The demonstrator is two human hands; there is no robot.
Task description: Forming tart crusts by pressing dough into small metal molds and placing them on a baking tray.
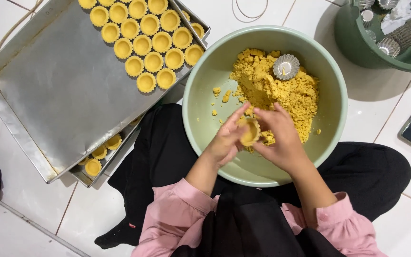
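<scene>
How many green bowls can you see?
2. The pale green bowl of dough sits on the person's lap, under the left hand and right hand holding a tart shell. The dark green bowl, with metal moulds inside, is top right, partly cut off.

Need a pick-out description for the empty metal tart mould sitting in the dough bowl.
Start at the pale green bowl on the person's lap, with crumbly yellow dough heaped on its far side. The tart mould rests on that heap, beyond both hands. It is the bowl's only silver, fluted cup; the one between the hands is dough-lined.
</scene>
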